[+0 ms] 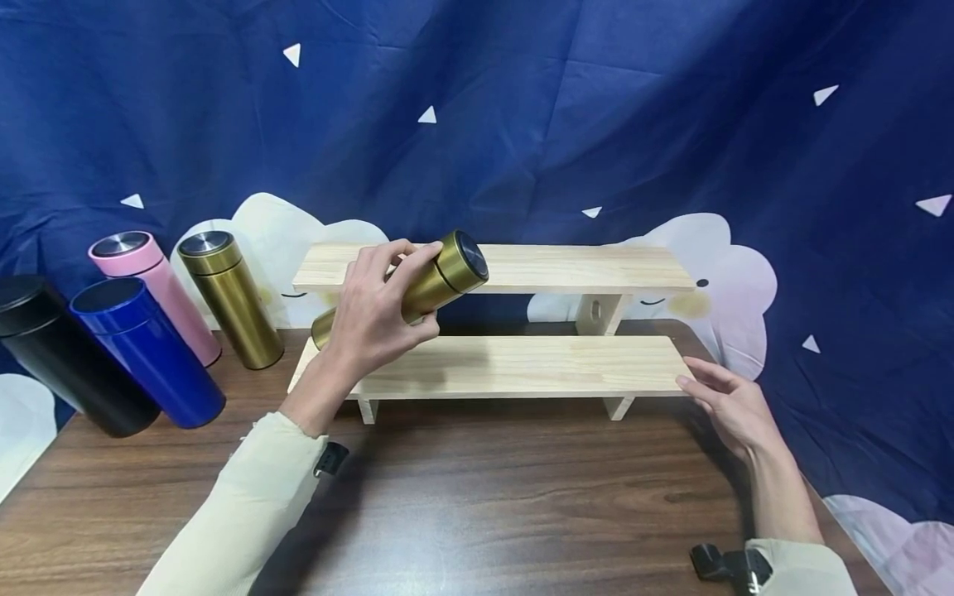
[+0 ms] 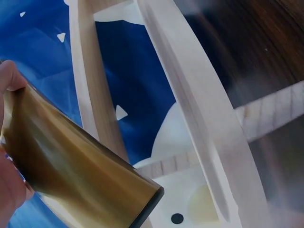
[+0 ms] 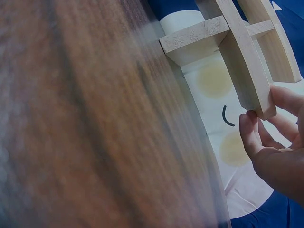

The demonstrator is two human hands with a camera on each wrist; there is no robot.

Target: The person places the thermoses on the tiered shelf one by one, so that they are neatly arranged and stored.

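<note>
My left hand grips a gold thermos flask by its body. The flask is tilted, its dark-topped lid up to the right, in front of the two-tier wooden shelf. In the left wrist view the flask's gold body slants down across the left side, fingers around its left part. At the lower board's right end, my right hand pinches the corner between thumb and fingers. The right wrist view shows that board end between the fingertips, seen from below.
Left of the shelf stand a second gold flask, a pink flask, a blue flask and a black flask. The brown wooden table extends in front. Behind hangs a dark blue curtain with white clouds.
</note>
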